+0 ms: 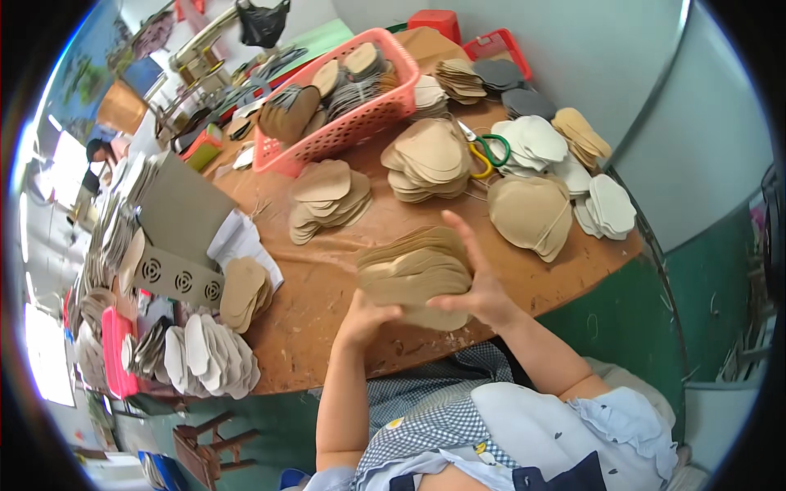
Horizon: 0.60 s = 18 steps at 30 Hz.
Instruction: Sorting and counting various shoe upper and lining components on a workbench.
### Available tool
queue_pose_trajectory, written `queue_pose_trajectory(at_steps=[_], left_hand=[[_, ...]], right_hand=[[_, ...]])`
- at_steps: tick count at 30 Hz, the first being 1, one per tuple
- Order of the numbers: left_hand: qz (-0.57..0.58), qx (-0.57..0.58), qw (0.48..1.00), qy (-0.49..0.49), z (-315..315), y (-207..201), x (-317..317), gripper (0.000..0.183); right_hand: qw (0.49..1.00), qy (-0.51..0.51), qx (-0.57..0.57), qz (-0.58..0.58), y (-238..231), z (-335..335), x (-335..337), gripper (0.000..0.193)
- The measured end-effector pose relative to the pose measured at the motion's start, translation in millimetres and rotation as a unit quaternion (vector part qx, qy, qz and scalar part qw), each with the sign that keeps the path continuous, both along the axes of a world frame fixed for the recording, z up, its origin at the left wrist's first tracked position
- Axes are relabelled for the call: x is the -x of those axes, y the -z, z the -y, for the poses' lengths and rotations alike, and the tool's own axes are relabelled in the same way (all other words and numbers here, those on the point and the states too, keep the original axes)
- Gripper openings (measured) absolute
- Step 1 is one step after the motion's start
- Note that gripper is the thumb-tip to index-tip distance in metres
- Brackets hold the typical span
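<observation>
In the head view, a stack of tan pieces [416, 277] is above the near part of the surface [307, 340], its wider side running left to right, gripped between the left hand [366, 319] at its near left corner and the right hand [489, 296] along its right end.

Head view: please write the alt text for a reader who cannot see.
A person's left hand and right hand hold a stack of tan pieces over a brown table with more stacks and a filled pink basket.
</observation>
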<state>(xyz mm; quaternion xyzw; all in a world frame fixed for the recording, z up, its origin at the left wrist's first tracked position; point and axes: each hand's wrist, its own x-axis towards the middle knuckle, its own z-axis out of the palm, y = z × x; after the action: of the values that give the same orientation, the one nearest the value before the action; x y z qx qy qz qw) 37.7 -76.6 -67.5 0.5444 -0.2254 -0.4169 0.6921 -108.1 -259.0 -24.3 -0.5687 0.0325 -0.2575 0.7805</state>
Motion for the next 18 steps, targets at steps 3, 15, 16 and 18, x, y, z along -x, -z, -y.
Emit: queue_pose_trajectory(at_steps=[3, 15, 16, 18], left_hand=[[-0.018, 0.066, 0.997, 0.018, -14, 3, 1, 0.098], [0.031, -0.054, 0.997, -0.049, -12, -42, -8, 0.071], [0.017, -0.055, 0.994, -0.089, -12, -44, -10, 0.068], [-0.012, -0.029, 0.983, -0.179, -6, -48, -26, 0.064]], right_hand=[[0.995, -0.086, -0.043, -0.023, -5, -13, -9, 0.116], [0.988, -0.078, 0.036, -0.127, 7, 10, -21, 0.079], [0.989, -0.075, 0.036, -0.123, 14, 13, -21, 0.079], [0.980, -0.044, 0.014, -0.191, 29, 23, -17, 0.071]])
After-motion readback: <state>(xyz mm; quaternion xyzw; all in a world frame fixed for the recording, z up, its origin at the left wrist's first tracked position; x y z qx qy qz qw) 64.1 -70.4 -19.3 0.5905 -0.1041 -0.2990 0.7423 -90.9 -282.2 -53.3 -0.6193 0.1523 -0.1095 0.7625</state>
